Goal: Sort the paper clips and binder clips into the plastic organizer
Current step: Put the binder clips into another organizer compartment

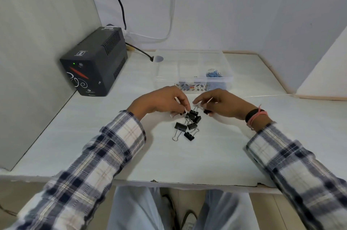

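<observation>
Several black binder clips (190, 124) lie in a loose pile on the white desk (187, 158). My left hand (161, 101) hovers at the pile's upper left, fingers pinched on a binder clip there. My right hand (221, 102) is at the pile's upper right, its fingers closed on a black binder clip (206, 111) and touching a clip's wire handle. Behind the hands stands the clear plastic organizer (193, 69), divided into compartments. Blue paper clips (214, 74) fill its front right compartment.
A black UPS box (93, 62) with a green light sits at the back left, cables running up the wall behind it. Walls close in the desk on the left, back and right. The desk's front edge (187, 182) is chipped.
</observation>
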